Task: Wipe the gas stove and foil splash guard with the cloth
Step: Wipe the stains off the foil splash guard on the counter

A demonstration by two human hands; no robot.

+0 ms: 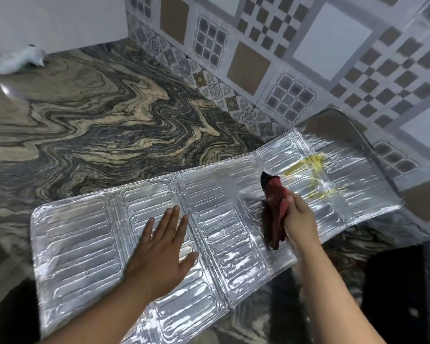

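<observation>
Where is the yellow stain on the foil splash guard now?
In the head view, the yellow stain lies on the right end of the silver foil splash guard, just beyond the red cloth in the right hand.

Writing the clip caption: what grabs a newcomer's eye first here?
The shiny foil splash guard lies unfolded flat across the swirled stone counter, with a yellow stain on its far right panel. The right hand grips a red cloth just short of that stain, while the left hand presses flat mid-foil.
</observation>
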